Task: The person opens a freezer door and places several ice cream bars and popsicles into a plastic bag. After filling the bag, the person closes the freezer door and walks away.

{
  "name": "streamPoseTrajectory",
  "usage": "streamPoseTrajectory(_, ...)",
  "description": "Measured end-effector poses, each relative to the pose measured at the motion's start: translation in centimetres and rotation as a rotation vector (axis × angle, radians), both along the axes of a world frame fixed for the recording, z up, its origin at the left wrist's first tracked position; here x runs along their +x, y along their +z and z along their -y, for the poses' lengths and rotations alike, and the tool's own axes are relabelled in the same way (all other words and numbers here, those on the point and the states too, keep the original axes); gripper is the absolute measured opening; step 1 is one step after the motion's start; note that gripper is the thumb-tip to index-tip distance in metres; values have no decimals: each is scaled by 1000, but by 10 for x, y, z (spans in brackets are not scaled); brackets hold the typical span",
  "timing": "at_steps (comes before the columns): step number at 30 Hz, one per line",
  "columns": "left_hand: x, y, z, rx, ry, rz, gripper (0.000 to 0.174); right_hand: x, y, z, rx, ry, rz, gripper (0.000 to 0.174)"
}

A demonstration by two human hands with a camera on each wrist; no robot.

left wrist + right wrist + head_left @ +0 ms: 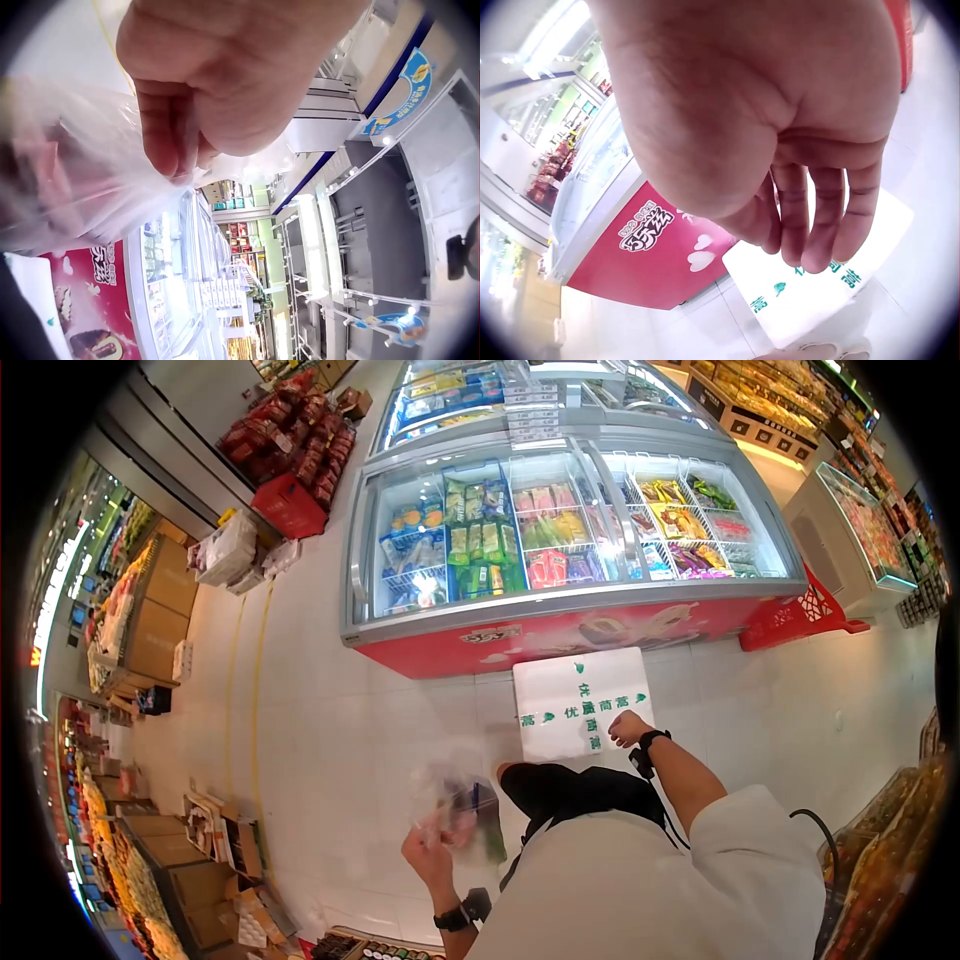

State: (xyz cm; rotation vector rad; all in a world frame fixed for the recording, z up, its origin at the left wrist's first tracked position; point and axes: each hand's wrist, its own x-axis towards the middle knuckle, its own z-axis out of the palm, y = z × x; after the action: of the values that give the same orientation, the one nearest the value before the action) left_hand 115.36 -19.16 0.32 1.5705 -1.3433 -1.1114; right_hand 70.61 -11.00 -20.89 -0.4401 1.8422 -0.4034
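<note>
My left hand (430, 858) grips the gathered top of a clear plastic bag (90, 169) between curled fingers and thumb. Reddish contents (49, 169) show through the film, blurred. In the head view the bag hangs at my left side over the floor. Loosely curled and holding nothing, my right hand (629, 729) is above a white box (545, 685) with green printed characters. The right wrist view has that hand's fingers (821, 225) hanging down with the box behind them.
A glass-topped freezer (590, 600) full of packaged goods stands right in front, the white box at its foot. A red basket (800, 615) is by its right end. Fruit stands (155, 605) line the left, cartons (215, 840) lie lower left, and packed goods (890, 860) are at my right.
</note>
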Motion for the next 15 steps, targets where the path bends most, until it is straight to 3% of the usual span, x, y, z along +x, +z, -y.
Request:
streamPoseTrajectory(9, 34, 14, 110, 19, -25, 66, 15, 51, -63, 117, 16, -52, 103, 16)
streamPoseTrajectory(15, 18, 32, 231, 86, -219, 34, 15, 54, -77, 220, -14, -155, 139, 16)
